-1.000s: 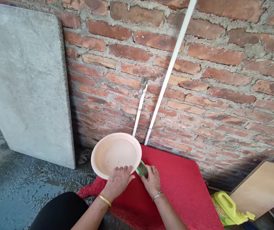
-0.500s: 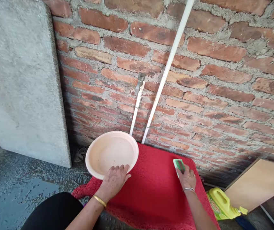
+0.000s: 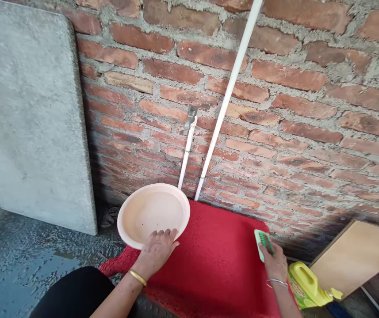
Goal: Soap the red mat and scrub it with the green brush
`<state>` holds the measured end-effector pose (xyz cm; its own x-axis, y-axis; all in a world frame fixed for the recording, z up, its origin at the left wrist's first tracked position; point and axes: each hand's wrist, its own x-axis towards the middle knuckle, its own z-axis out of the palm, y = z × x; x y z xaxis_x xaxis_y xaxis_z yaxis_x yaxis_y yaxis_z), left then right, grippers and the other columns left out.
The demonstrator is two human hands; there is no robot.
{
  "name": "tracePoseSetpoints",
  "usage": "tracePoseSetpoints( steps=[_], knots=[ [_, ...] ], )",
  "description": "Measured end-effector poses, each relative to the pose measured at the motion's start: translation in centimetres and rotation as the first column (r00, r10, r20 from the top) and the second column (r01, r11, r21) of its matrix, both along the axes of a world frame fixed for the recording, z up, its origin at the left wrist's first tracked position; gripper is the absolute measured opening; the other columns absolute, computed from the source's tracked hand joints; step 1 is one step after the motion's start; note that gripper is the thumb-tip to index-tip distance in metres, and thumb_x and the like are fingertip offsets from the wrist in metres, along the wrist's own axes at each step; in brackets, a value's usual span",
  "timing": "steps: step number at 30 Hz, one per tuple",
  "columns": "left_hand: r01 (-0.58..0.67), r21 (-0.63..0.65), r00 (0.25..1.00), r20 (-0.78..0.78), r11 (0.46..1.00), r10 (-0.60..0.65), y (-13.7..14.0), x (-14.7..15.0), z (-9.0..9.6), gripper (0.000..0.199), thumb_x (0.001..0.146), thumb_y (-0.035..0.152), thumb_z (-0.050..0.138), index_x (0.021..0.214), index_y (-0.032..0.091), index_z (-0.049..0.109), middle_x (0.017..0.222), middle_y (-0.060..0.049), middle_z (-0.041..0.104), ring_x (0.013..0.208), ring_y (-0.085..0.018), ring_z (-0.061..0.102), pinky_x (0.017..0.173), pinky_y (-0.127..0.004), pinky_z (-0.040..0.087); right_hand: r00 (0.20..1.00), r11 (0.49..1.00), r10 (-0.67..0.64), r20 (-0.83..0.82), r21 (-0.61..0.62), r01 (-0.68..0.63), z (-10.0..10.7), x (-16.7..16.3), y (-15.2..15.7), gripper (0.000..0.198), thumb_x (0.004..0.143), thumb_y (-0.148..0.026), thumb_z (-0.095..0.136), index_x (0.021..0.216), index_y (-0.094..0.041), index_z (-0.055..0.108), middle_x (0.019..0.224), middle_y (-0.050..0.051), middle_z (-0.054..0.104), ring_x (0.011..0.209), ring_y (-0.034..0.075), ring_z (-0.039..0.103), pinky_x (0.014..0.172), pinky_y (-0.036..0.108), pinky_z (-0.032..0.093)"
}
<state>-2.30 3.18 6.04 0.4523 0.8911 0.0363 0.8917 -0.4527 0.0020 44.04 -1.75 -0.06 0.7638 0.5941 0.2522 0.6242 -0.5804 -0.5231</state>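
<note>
My left hand is closed over the near rim of a pale pink basin, fingertips inside it. A little liquid and dark specks seem to lie in the basin; it stands at the left end of a red fleecy cloth. In my right hand is a scrubbing brush, pale green with darker green bristles partly in sight. The brush is at the cloth's right edge; whether it touches the cloth I cannot tell. What lies under the cloth is hidden.
A brick wall rises behind, with a tap and a long white pipe. At left leans a grey slab over wet floor. A yellow jug and a tan board are at right.
My right hand has moved right with the brush, to the cloth's right edge. My left hand keeps its hold on the basin. The view has shifted slightly.
</note>
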Motion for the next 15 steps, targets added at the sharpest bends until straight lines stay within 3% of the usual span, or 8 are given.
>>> tracePoseSetpoints(
  steps=[3, 7, 11, 13, 15],
  knots=[
    [-0.008, 0.004, 1.000, 0.007, 1.000, 0.008, 0.0, 0.0, 0.1, 0.027, 0.101, 0.032, 0.049, 0.121, 0.021, 0.063, 0.098, -0.010, 0.072, 0.089, -0.027, 0.071, 0.081, -0.040, 0.053, 0.958, 0.957, 0.287, 0.010, 0.050, -0.287, -0.1, -7.3, 2.9, 0.060, 0.075, -0.062, 0.056, 0.119, -0.021, 0.063, 0.108, 0.012, 0.071, 0.103, 0.030, 0.066, 0.093, 0.043, 0.051],
    [-0.013, -0.021, 0.999, 0.030, 1.000, 0.013, -0.2, 0.1, 0.7, 0.025, 0.100, 0.030, 0.051, 0.119, 0.020, 0.064, 0.097, -0.009, 0.072, 0.090, -0.028, 0.071, 0.082, -0.042, 0.055, 0.757, 0.759, 0.649, 0.079, 0.003, -0.651, -0.4, -17.9, 5.7, 0.041, 0.081, -0.045, 0.063, 0.118, -0.027, 0.065, 0.111, 0.008, 0.068, 0.105, 0.026, 0.063, 0.095, 0.039, 0.048],
    [-0.013, -0.059, 0.999, 0.035, 0.998, 0.016, -0.2, 0.0, 1.1, 0.025, 0.099, 0.028, 0.052, 0.120, 0.020, 0.064, 0.100, -0.010, 0.072, 0.093, -0.029, 0.071, 0.083, -0.045, 0.055, 0.600, 0.612, 0.791, 0.124, -0.116, -0.783, -0.6, -24.3, 7.5, 0.036, 0.082, -0.035, 0.068, 0.117, -0.028, 0.066, 0.111, 0.006, 0.066, 0.108, 0.026, 0.061, 0.095, 0.037, 0.047],
    [-0.023, -0.079, 0.999, 0.025, 0.997, 0.025, -0.2, -0.1, 1.0, 0.026, 0.099, 0.027, 0.052, 0.121, 0.020, 0.064, 0.100, -0.010, 0.073, 0.093, -0.029, 0.071, 0.084, -0.045, 0.055, 0.583, 0.593, 0.805, 0.109, -0.162, -0.789, -0.4, -25.2, 8.6, 0.034, 0.083, -0.036, 0.068, 0.116, -0.028, 0.066, 0.111, 0.006, 0.065, 0.107, 0.026, 0.061, 0.095, 0.036, 0.046],
    [-0.019, -0.083, 1.000, 0.021, 0.996, 0.021, -0.1, -0.1, 0.7, 0.028, 0.099, 0.026, 0.050, 0.123, 0.020, 0.064, 0.100, -0.010, 0.072, 0.093, -0.029, 0.071, 0.084, -0.046, 0.055, 0.602, 0.608, 0.792, 0.096, -0.191, -0.770, -0.2, -24.7, 9.9, 0.036, 0.084, -0.037, 0.069, 0.119, -0.028, 0.065, 0.113, 0.006, 0.065, 0.109, 0.026, 0.060, 0.096, 0.035, 0.046]
  ],
)
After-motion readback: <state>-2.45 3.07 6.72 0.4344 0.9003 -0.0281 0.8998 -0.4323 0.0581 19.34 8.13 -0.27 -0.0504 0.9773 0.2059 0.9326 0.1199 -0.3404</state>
